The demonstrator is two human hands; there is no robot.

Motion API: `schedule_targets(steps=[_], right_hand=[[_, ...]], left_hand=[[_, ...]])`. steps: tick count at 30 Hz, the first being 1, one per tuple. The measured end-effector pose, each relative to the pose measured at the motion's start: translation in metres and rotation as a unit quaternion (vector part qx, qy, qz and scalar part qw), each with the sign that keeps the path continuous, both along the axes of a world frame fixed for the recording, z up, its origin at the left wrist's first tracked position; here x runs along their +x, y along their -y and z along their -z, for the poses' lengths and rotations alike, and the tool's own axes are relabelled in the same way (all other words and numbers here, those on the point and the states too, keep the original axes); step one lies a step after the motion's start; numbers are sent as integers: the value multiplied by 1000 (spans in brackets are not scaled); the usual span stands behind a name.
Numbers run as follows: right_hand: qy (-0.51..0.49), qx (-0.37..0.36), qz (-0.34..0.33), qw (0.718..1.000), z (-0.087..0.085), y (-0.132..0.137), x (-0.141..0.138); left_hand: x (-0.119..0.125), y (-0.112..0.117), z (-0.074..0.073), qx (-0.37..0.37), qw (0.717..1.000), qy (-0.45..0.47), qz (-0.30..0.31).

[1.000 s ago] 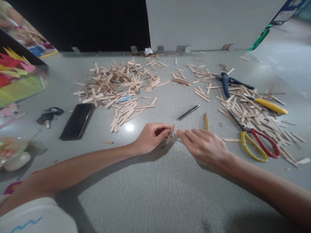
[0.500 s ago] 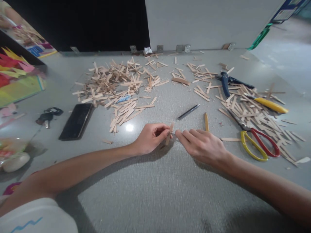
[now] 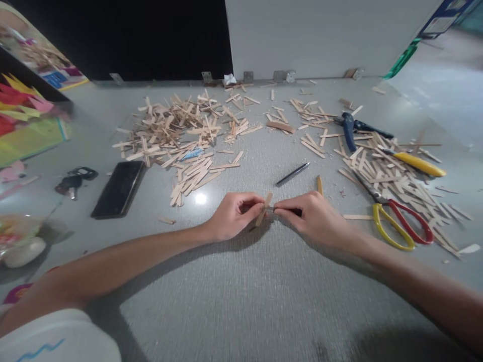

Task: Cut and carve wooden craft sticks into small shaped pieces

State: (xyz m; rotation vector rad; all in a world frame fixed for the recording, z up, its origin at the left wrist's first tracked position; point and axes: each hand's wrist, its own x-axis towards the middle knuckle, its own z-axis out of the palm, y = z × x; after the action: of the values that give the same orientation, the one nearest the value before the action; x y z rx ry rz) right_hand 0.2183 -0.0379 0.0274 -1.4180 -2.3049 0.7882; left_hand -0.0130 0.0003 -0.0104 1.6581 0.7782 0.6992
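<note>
My left hand point(image 3: 241, 213) pinches a short flat wooden stick point(image 3: 265, 207) upright at a slant, just above the table. From the right, my right hand point(image 3: 317, 218) pinches a thin dark rod point(image 3: 270, 208) between thumb and fingertips, its far end meeting the stick. Whether the rod goes through the wood I cannot tell. Behind my hands lies a dark pen-like tool point(image 3: 293, 174). A yellow-brown stick point(image 3: 320, 185) shows just beyond my right knuckles. Scissors with red and yellow handles point(image 3: 394, 221) rest to the right.
Wooden pieces form a pile point(image 3: 177, 123) at the back left and another heap point(image 3: 407, 181) at the right, with blue-handled pliers point(image 3: 350, 131) and a yellow-handled tool point(image 3: 420, 164). A phone point(image 3: 118, 190) and keys point(image 3: 71, 182) lie left. A panel point(image 3: 302, 35) borders the table's back.
My right hand has turned its grip: thumb and fingertips now pinch the rod in view, where before the knuckles lay flatter over it. The stick has tilted slightly to the right.
</note>
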Motion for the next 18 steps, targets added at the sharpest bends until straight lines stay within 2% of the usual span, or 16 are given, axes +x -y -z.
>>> schedule_targets(steps=[8,14,18], right_hand=[[-91,-92,2,992,-3,-8,2],[-113,-136,4,984,-1,-11,4],[-74,-94,1,993,-4,-9,3]], left_hand=[[1,1,-2,-10,1000,-9,-4],[1,2,-4,-3,1000,-19,-5],[1,1,-3,-26,1000,-12,7]])
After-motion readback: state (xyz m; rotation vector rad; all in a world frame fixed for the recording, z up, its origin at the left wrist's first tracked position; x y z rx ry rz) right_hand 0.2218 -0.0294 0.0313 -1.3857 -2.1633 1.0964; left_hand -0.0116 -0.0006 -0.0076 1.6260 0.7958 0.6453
